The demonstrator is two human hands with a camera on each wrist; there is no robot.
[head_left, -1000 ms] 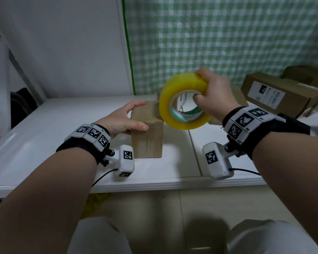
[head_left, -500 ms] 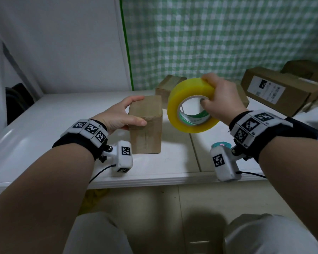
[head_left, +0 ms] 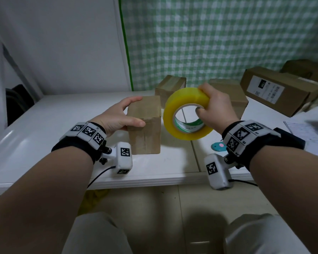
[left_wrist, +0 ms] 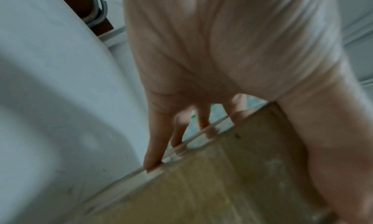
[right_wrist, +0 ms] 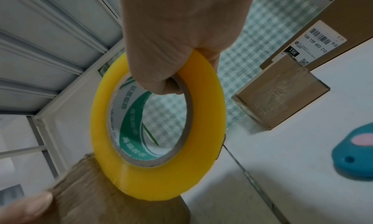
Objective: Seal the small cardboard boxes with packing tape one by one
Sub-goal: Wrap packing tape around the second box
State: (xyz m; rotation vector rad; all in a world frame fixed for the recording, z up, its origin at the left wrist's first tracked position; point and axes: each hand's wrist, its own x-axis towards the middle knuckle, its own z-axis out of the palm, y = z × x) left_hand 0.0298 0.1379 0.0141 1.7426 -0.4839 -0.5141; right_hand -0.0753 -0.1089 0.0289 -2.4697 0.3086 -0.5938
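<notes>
A small brown cardboard box (head_left: 145, 132) stands upright on the white table (head_left: 44, 125). My left hand (head_left: 136, 111) grips its top left, thumb on the near face and fingers (left_wrist: 155, 147) over the far edge. The box (left_wrist: 222, 179) fills the lower left wrist view. My right hand (head_left: 200, 99) holds a yellow roll of packing tape (head_left: 184, 129) upright, thumb inside the core and fingers over the rim. The roll (right_wrist: 203, 131) hangs just right of the box (right_wrist: 101, 195), its rim at the box's upper right edge. I cannot tell whether a strand joins them.
Behind stand two more small boxes (head_left: 170, 87) (head_left: 231, 96), the right one (right_wrist: 282, 96) taped. A long labelled carton (head_left: 275, 92) lies at the back right. A blue cutter (head_left: 218, 146) and papers (head_left: 307, 136) lie right of the roll. A green checked curtain hangs behind.
The tape roll has come down from over the box's top to its right side. My left hand has kept its grip on the box.
</notes>
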